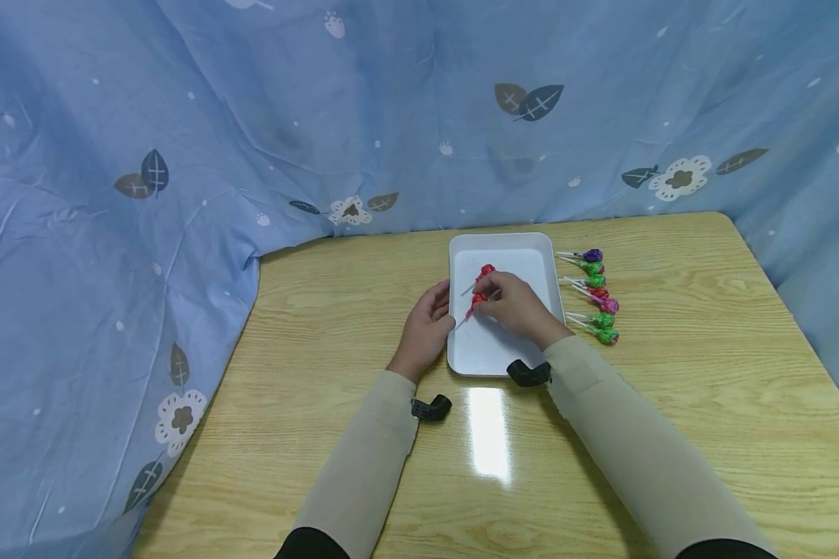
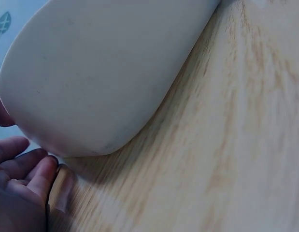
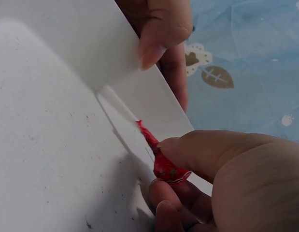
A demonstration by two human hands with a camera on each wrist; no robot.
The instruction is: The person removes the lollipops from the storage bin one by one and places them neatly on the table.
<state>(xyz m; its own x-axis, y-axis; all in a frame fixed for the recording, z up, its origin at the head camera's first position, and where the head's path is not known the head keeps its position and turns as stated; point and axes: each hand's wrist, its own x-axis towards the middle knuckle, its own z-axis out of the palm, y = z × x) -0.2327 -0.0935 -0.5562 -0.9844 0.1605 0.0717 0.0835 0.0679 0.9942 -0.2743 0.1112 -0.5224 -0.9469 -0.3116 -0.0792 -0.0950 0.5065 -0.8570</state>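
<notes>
A white tray [image 1: 488, 349] lies on the table. My left hand [image 1: 422, 332] holds its left rim, with the thumb [image 3: 156, 46] over the inner wall and the fingers outside. Between the thumb and fingers of my right hand [image 1: 516, 309] is a red-wrapped lollipop [image 3: 164, 166], pinched by its candy end over the left part of the tray. Its white stick points toward the left wall. Just beyond it, a second red lollipop [image 1: 487, 269] is in the tray, partly hidden by the right hand. In the left wrist view, the tray's outer side [image 2: 101, 72] fills the upper left.
Several lollipops lie in a column right of the tray, sticks toward it: a purple one [image 1: 592, 255], green ones [image 1: 607, 336] and a pink one [image 1: 609, 306]. The wooden table [image 1: 335, 310] meets a blue patterned curtain [image 1: 419, 116] at its back and left.
</notes>
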